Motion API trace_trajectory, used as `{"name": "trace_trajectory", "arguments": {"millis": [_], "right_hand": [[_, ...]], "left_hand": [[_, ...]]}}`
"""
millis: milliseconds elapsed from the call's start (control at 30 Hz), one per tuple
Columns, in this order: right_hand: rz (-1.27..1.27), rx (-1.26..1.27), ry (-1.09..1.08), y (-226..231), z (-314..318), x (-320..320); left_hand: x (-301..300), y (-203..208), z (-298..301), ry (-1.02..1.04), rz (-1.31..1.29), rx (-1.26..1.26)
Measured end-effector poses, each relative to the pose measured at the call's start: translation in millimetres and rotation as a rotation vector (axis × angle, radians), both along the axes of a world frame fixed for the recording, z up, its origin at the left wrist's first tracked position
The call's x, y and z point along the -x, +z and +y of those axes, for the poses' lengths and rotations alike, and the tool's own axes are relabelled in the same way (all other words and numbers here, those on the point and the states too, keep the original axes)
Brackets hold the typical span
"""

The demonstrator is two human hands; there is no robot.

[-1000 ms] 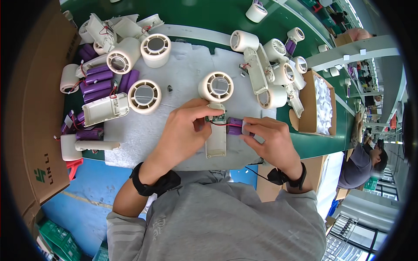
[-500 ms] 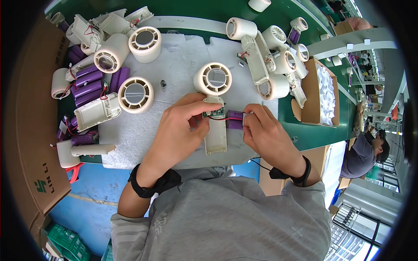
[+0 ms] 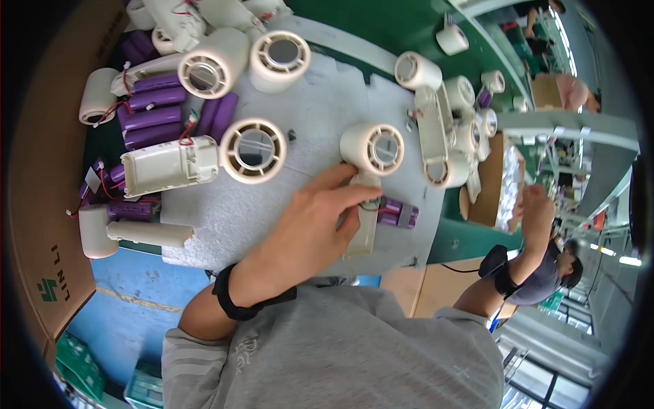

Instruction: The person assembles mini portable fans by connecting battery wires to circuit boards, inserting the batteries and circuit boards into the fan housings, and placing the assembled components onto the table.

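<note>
My left hand (image 3: 317, 211) is closed on the neck of a cream housing (image 3: 364, 240), a handle shell below a round ringed head (image 3: 373, 150). Its thumb and fingers partly cover a small green circuit board in the shell. A purple battery pack (image 3: 398, 213) lies on the mat just right of the handle, with a wire running toward the board. My right hand (image 3: 538, 211) is off to the right, at the far side of an open cardboard box (image 3: 485, 198) holding white packets (image 3: 507, 191). Its fingers are small and blurred, so their grip does not show.
Purple batteries (image 3: 153, 116), cream housings (image 3: 170, 167) and round heads (image 3: 253, 151) crowd the left of the grey foam mat (image 3: 204, 235). More housings (image 3: 432, 129) lie at the right. A large cardboard box (image 3: 65, 204) walls the left edge. Another person (image 3: 565, 269) sits beyond at the right.
My right hand has let go of the battery pack and moved right to the packet box. The battery pack now lies beside the handle. The view has shifted; my left hand stays on the housing.
</note>
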State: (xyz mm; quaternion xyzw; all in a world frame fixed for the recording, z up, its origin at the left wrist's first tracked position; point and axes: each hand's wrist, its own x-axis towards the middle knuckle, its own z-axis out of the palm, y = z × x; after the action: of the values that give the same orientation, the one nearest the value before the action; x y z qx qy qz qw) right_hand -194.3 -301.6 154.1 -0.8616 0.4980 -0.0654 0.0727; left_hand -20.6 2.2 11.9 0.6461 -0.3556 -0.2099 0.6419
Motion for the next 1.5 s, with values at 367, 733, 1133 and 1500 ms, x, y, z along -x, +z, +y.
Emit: {"name": "trace_trajectory", "arguments": {"millis": [367, 733, 1133, 1500], "right_hand": [[0.149, -0.178, 0.915, 23.1, 30.0, -271.7], [0.273, -0.173, 0.653, -94.9, -84.5, -436.8], [-0.062, -0.526, 0.856, 42.7, 63.2, -112.8], [-0.201, -0.394, 0.510, -48.9, 15.3, 20.6]], "left_hand": [[1.5, -2.2, 1.8, -0.006, 0.023, -0.037], [7.9, -12.2, -5.6, 0.005, -0.047, -0.026], [1.3, -5.3, -2.3, 0.001, -0.041, -0.029], [1.0, -3.3, -4.6, -0.037, -0.020, -0.058]]}}
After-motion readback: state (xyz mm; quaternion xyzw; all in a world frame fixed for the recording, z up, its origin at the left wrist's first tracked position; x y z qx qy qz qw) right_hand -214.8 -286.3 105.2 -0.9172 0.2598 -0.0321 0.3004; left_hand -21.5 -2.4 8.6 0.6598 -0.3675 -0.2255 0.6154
